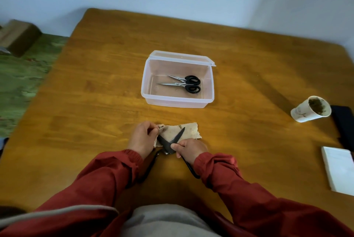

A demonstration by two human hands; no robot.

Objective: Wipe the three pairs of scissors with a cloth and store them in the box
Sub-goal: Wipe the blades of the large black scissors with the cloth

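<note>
Scissors (179, 135) (blades apart) gripped by right hand (188, 148), left hand (141, 139) pinching cloth (190, 131).

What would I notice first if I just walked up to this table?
Two hands in red sleeves work at the front of the table: the right hand grips big dark scissors, blades apart over a tan cloth that the left hand pinches. Behind them, a clear box with its lid open holds two black-handled scissors. A paper cup with dark stuff inside stands far right.

Left hand (142, 138), right hand (188, 148) curled, close together
</note>
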